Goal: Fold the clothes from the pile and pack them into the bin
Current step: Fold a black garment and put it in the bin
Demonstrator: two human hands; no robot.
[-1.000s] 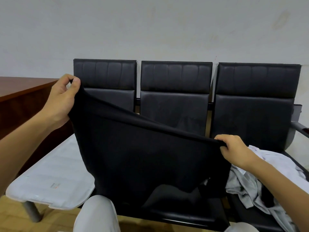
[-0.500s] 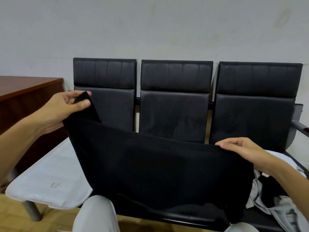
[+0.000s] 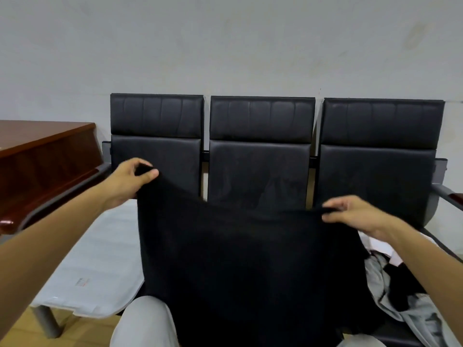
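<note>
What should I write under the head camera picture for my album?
Two hands, left hand and right hand, hold a black garment spread before a three-seat bench, beside a clothes pile.

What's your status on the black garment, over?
Left hand and right hand each pinch a top corner of the black garment. It hangs spread over the bench, unfolded. Clothes pile at right. No bin in view.
</note>
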